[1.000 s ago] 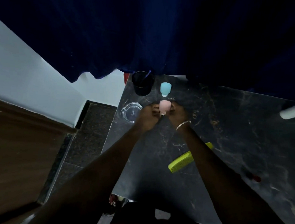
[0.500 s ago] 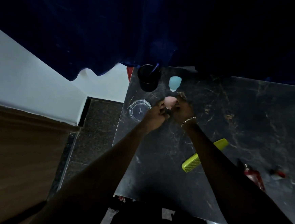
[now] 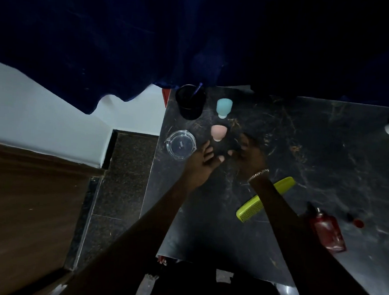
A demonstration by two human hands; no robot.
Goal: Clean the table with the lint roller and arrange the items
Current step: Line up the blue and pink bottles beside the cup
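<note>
Home dressing area: dark marble table (image 3: pixel 328 144), comb (image 3: pixel 251 206), perfume bottle (image 3: pixel 327 232), blue curtain (image 3: pixel 104 35).

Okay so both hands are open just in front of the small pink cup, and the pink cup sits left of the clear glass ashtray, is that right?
Not quite. In the head view the small pink cup sits right of the clear glass ashtray, not left. The rest holds: the left hand and right hand are open just in front of it, touching nothing.
</note>
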